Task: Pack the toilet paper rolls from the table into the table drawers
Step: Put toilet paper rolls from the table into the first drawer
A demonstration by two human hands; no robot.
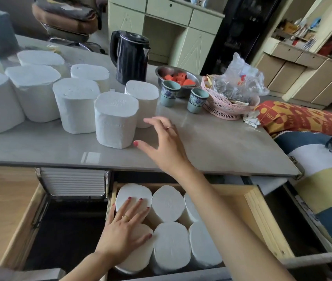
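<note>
Grey tabletop (211,142) in a lived-in room, with pale green cabinets behind and an open wooden drawer (262,203) below its front edge. About nine toilet paper rolls stand upright on the left half of the tabletop; the nearest roll (115,120) is closest to the front edge, with a second roll (143,98) touching it behind. Six more rolls are already packed upright in the drawer, in two rows of three. The right hand (161,141) reaches over the tabletop toward the nearest roll, fingers spread and thumb extended, holding nothing and not yet touching it. The left hand (124,226) lies flat, fingers straight, pressing on the tops of the two leftmost drawer rolls (132,194). A black kettle (129,57), two small cups (169,93), a metal bowl of red fruit pieces (178,78) and a pink basket (227,106) sit just right of the rolls. Likely risks: the soft, squashed rolls may deform or slip under a one-handed grip; a wide sweep could knock the second roll or the cups; the drawer's free space to the right is partly hidden by the arm, so the fit of further rolls cannot be told.
</note>
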